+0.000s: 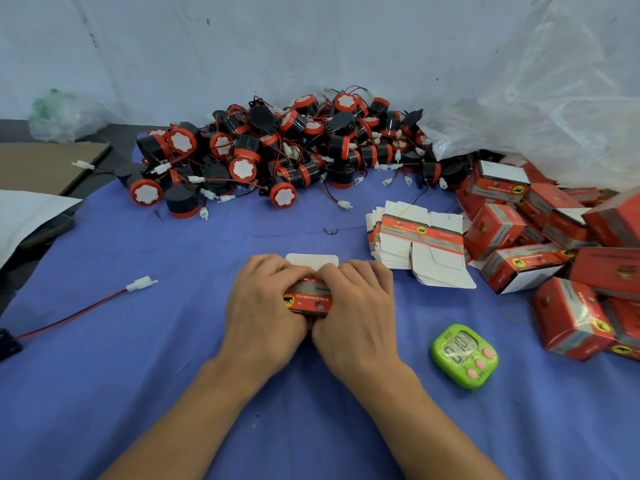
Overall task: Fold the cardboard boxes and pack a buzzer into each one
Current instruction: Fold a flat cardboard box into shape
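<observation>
A small red cardboard box (309, 299) sits on the blue cloth (138, 375) at the centre, its white flap (311, 260) sticking out on the far side. My left hand (265, 306) grips its left side and my right hand (356, 313) grips its right side, fingers curled over the top. Most of the box is hidden under my hands. A big heap of black-and-red buzzers (277, 150) with red wires lies behind. A stack of flat unfolded boxes (419, 240) lies to the right.
Several folded red boxes (554, 258) are piled at the right edge, under a clear plastic bag (554, 98). A green timer (464, 355) lies near my right hand. A loose red-black wire with white plug (140, 284) lies at the left. Brown cardboard (45, 164) lies far left.
</observation>
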`<state>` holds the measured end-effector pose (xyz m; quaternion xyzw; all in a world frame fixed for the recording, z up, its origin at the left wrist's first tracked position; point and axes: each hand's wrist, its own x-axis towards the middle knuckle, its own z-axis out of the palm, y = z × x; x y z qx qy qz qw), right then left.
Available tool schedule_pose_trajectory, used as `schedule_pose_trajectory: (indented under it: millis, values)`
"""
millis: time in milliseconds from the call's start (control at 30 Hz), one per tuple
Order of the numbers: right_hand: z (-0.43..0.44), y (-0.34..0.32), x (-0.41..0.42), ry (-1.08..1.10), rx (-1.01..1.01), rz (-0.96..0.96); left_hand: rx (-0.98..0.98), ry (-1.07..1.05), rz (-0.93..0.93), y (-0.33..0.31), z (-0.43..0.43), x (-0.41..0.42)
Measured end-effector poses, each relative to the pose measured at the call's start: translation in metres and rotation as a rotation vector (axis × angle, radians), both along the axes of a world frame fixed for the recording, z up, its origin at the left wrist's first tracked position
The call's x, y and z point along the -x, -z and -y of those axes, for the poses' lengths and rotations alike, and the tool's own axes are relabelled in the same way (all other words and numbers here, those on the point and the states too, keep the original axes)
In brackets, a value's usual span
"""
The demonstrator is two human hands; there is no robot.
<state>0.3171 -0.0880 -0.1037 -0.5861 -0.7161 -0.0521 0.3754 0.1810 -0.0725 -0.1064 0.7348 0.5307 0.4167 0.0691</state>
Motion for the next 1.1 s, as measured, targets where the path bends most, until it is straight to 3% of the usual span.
schedule_pose_trajectory:
  millis: [167, 267, 433, 633, 767, 900, 967, 1033, 1100]
  values:
    - [0.0, 0.0, -0.02, -0.113, 0.245, -0.138, 0.102, 0.034, -0.001, -0.004, 0.003, 0.005]
    - [-0.002, -0.002, -0.028, -0.039, 0.222, -0.211, 0.121, 0.145, 0.01, -0.008, 0.005, 0.005]
    - [-0.006, -0.008, -0.017, 0.017, -0.106, -0.024, -0.107, 0.08, -0.104, 0.0, -0.004, 0.002]
    - [0.013, 0.001, -0.003, -0.071, 0.006, 0.27, -0.195, -0.087, -0.356, 0.001, -0.006, 0.008]
    - [0.019, -0.007, -0.006, 0.028, 0.032, 0.246, -0.159, 0.001, -0.427, 0.006, 0.005, 0.007]
    - [0.017, -0.008, -0.01, -0.007, 0.109, 0.235, -0.116, 0.006, -0.426, 0.0, 0.009, 0.004]
    - [0.018, -0.003, -0.014, -0.103, 0.164, 0.143, -0.105, 0.015, -0.437, -0.004, 0.011, 0.003]
    - [0.022, -0.005, -0.018, -0.214, 0.174, -0.147, -0.1, 0.048, -0.469, -0.007, 0.016, 0.003]
    - [0.023, -0.009, -0.024, -0.189, 0.042, -0.43, -0.072, 0.062, -0.483, -0.008, 0.023, 0.002]
